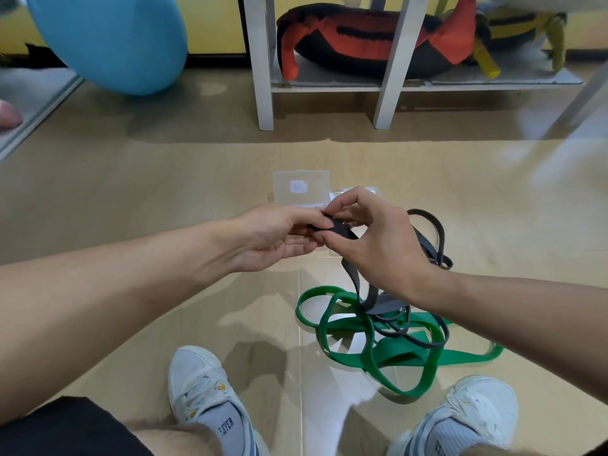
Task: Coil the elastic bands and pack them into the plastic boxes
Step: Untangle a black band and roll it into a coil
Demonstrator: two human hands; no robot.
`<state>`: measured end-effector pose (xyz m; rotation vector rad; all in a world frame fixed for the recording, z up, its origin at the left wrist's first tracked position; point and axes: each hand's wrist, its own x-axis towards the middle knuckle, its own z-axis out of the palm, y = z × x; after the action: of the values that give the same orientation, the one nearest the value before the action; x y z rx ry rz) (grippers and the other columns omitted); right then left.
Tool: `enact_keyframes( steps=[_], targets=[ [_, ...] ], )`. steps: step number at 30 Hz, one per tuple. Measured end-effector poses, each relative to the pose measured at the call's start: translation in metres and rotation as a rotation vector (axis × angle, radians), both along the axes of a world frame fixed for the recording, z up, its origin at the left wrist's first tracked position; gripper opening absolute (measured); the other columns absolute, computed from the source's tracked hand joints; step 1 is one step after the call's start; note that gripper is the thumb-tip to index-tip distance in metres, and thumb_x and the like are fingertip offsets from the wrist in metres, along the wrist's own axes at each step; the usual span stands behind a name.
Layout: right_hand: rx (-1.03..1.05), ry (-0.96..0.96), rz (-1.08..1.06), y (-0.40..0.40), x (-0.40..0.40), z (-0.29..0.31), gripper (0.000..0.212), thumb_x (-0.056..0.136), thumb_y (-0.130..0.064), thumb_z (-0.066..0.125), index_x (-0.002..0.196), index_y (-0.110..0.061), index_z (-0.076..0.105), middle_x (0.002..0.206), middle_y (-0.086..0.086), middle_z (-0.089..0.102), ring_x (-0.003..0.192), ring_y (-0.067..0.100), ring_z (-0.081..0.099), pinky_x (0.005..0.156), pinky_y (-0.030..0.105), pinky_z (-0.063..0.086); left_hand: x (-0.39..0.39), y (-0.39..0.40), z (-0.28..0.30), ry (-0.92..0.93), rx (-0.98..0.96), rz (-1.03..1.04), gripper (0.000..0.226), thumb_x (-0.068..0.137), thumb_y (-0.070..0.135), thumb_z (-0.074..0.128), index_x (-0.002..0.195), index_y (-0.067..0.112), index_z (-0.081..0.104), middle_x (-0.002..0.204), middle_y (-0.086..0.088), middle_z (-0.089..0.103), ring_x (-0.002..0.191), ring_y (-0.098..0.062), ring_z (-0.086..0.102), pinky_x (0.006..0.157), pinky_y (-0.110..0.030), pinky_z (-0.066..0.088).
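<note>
- Left hand (279, 235) and right hand (378, 245) both pinch one end of the grey elastic band (339, 229).
- Its slack trails onto the green elastic band (371, 343) on the floor (131, 179).
- A clear plastic box (301, 187) sits just beyond the hands.

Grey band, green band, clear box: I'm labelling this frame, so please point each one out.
grey elastic band (371, 296): head view, on the stretch hanging below the hands.
green elastic band (399, 355): head view, on the flat wide part on the floor.
clear plastic box (301, 187): head view, on its raised lid.
</note>
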<state>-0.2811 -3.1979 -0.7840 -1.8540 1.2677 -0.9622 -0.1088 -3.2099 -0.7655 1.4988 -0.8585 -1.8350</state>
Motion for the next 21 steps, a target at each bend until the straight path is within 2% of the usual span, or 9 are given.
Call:
enact_keyframes(
  steps=[4, 6, 8, 12, 14, 18, 21],
  targets=[
    [0.017, -0.087, -0.041, 0.000, 0.001, -0.003, 0.027, 0.075, -0.019, 0.089, 0.093, -0.024, 0.070, 0.092, -0.011, 0.075, 0.090, 0.004, 0.071, 0.086, 0.027, 0.057, 0.007, -0.002, 0.002, 0.053, 0.031, -0.045, 0.007, 0.079, 0.012, 0.076, 0.087, 0.012, 0.074, 0.078, -0.004, 0.071, 0.070, -0.010, 0.070, 0.079, -0.021, 0.052],
    [0.035, -0.100, -0.047, 0.000, 0.000, -0.004, 0.032, 0.072, -0.022, 0.091, 0.091, -0.024, 0.065, 0.089, -0.007, 0.074, 0.090, 0.007, 0.071, 0.086, 0.032, 0.058, 0.011, -0.001, 0.002, 0.064, 0.037, -0.088, 0.016, 0.070, 0.018, 0.077, 0.085, 0.013, 0.075, 0.082, -0.004, 0.073, 0.079, -0.012, 0.071, 0.081, -0.023, 0.050],
    [0.045, -0.114, -0.030, 0.001, -0.001, -0.003, 0.039, 0.072, -0.023, 0.091, 0.093, -0.024, 0.059, 0.085, -0.004, 0.075, 0.089, 0.009, 0.072, 0.087, 0.036, 0.058, 0.015, 0.000, 0.002, 0.069, 0.048, -0.154, 0.022, 0.070, 0.021, 0.075, 0.090, 0.013, 0.074, 0.086, -0.004, 0.074, 0.088, -0.015, 0.071, 0.084, -0.025, 0.051],
    [-0.010, -0.111, -0.006, 0.007, -0.001, 0.005, 0.048, 0.075, -0.025, 0.089, 0.102, -0.035, 0.050, 0.088, -0.017, 0.078, 0.093, 0.001, 0.072, 0.089, 0.029, 0.057, 0.022, 0.000, 0.001, 0.223, 0.089, -0.230, 0.029, 0.077, 0.021, 0.075, 0.104, 0.012, 0.070, 0.094, -0.004, 0.070, 0.091, -0.015, 0.070, 0.087, -0.028, 0.055],
    [-0.034, -0.121, -0.003, 0.008, -0.001, 0.007, 0.045, 0.077, -0.023, 0.088, 0.102, -0.031, 0.051, 0.088, -0.016, 0.078, 0.090, 0.003, 0.073, 0.085, 0.030, 0.058, 0.024, -0.001, 0.002, 0.259, 0.098, -0.248, 0.028, 0.080, 0.022, 0.072, 0.107, 0.012, 0.069, 0.098, -0.005, 0.068, 0.091, -0.014, 0.070, 0.089, -0.028, 0.056],
    [-0.079, -0.009, 0.004, 0.004, -0.004, 0.005, 0.047, 0.073, -0.023, 0.090, 0.095, -0.025, 0.048, 0.082, -0.009, 0.077, 0.082, 0.008, 0.073, 0.078, 0.035, 0.058, 0.016, 0.003, 0.001, 0.157, 0.102, -0.238, 0.036, 0.080, 0.024, 0.070, 0.112, 0.011, 0.066, 0.096, -0.004, 0.069, 0.087, -0.014, 0.071, 0.094, -0.030, 0.054],
    [-0.103, 0.181, 0.049, -0.004, -0.008, 0.008, 0.049, 0.074, -0.026, 0.088, 0.098, -0.025, 0.044, 0.082, -0.011, 0.075, 0.077, 0.012, 0.072, 0.071, 0.032, 0.056, 0.005, 0.007, -0.003, 0.034, 0.066, -0.146, 0.018, 0.087, 0.021, 0.071, 0.102, 0.011, 0.073, 0.092, -0.004, 0.075, 0.090, -0.017, 0.074, 0.090, -0.029, 0.055]
  ],
)
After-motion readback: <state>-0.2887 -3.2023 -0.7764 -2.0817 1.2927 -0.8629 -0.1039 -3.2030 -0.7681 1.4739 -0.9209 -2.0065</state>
